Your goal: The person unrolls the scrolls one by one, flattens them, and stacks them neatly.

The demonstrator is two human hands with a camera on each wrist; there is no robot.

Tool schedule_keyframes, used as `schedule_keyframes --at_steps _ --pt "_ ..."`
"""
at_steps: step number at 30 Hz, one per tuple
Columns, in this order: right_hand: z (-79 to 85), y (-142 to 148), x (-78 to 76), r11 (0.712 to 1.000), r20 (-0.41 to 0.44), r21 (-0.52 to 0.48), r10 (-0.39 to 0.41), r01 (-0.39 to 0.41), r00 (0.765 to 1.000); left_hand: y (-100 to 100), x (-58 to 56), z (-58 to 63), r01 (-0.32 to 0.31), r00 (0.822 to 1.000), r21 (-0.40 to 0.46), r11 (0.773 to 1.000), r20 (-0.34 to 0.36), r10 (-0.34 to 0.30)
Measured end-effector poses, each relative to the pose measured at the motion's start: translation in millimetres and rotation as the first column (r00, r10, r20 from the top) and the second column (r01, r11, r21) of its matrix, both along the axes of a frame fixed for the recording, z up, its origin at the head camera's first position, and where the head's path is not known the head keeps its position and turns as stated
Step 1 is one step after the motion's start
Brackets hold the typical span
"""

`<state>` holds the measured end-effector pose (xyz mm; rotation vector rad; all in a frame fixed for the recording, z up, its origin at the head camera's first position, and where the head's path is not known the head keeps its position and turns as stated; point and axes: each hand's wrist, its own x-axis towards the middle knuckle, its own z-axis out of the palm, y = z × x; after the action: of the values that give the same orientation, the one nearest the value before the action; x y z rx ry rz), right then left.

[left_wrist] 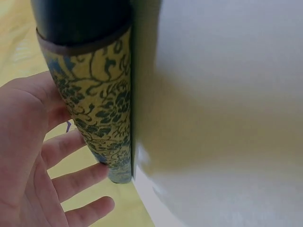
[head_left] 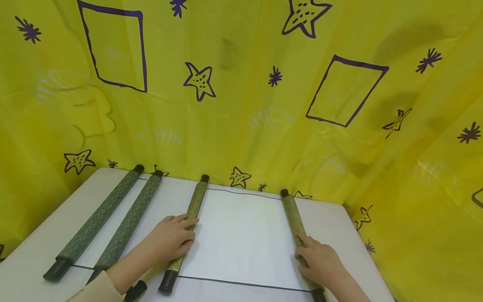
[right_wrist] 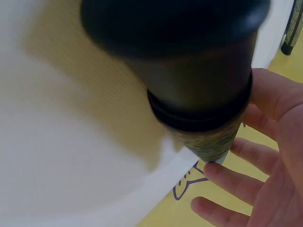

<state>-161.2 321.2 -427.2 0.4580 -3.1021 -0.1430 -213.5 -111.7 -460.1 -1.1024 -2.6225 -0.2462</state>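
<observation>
In the head view a hanging scroll with gold-and-green patterned rolls lies partly unrolled, its white sheet (head_left: 241, 239) spread between them. My left hand (head_left: 171, 239) rests on the left roll (head_left: 197, 197), fingers touching its side; in the left wrist view its lower fingers (left_wrist: 80, 182) look nearly straight beside the floral cloth (left_wrist: 102, 99). On the right roll (head_left: 292, 209) lies my right hand (head_left: 320, 260). The right wrist view shows its fingers (right_wrist: 236, 182) extended along the roll's side, below the large black end knob (right_wrist: 175, 28).
Left of the scroll, two green patterned rolls (head_left: 102, 218) with black ends lie side by side, a white strip between them. Another black end (head_left: 137, 289) pokes out by my left sleeve (head_left: 99, 289). A yellow curtain (head_left: 241, 105) with stars hangs behind the white table (head_left: 351, 239).
</observation>
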Motion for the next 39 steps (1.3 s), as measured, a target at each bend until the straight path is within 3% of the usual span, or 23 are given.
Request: schedule_keyframes --at_steps 24,30,39 --pt "-2.4 10.1 -0.9 0.988 0.134 0.002 -0.155 0.156 0.979 -22.7 4.2 5.4 -0.056 0.998 -0.015 0.998 0.035 0.056" --pt "-3.1 11.3 -1.4 0.988 0.148 0.039 -0.153 0.149 0.977 -26.9 4.7 8.7 -0.064 0.997 -0.018 0.998 0.048 0.065" --pt "-3.0 16.7 2.0 0.986 0.142 0.016 -0.167 0.167 0.976 -31.7 5.3 9.7 -0.065 0.996 0.0 0.998 0.057 0.065"
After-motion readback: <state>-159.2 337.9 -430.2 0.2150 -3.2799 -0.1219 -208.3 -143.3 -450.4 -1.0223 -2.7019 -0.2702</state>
